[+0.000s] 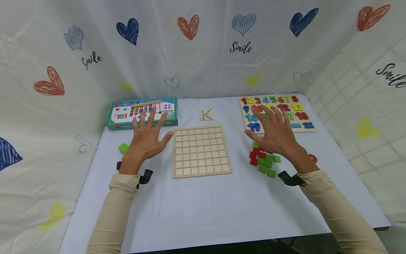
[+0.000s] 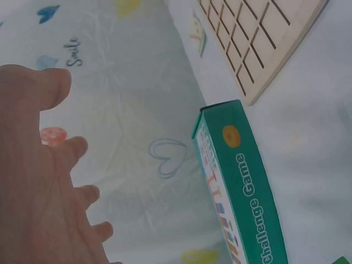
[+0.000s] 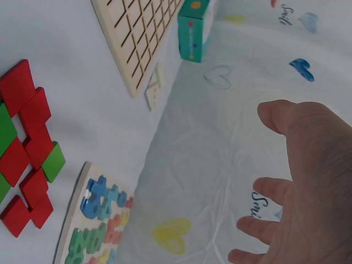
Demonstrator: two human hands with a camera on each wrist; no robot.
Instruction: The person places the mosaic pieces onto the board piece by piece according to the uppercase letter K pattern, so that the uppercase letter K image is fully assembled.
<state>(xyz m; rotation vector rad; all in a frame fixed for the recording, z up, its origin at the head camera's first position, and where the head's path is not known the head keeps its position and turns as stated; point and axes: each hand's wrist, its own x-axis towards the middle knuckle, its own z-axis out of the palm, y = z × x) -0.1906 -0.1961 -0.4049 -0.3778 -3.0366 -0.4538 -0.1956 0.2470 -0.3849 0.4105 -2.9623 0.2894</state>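
Observation:
Both hands are raised over the table with fingers spread, holding nothing. My left hand (image 1: 145,143) is between the green game box (image 1: 142,123) and the wooden grid board (image 1: 202,151), whose square cells hold no tiles. Over the number puzzle board (image 1: 296,130) and a loose cluster of red tiles (image 1: 253,155) and green tiles (image 1: 268,164) is my right hand (image 1: 276,132). In the left wrist view the box's side (image 2: 247,181) reads "Challenge Game". The right wrist view shows red tiles (image 3: 34,113) lying flat beside green ones.
A small pattern card (image 1: 207,114) lies behind the grid board. Green (image 1: 123,147) and dark pieces sit near the left wrist, partly covered. A red round piece (image 1: 313,158) shows by the right forearm. A heart-printed curtain (image 1: 209,70) stands behind the white table (image 1: 203,208).

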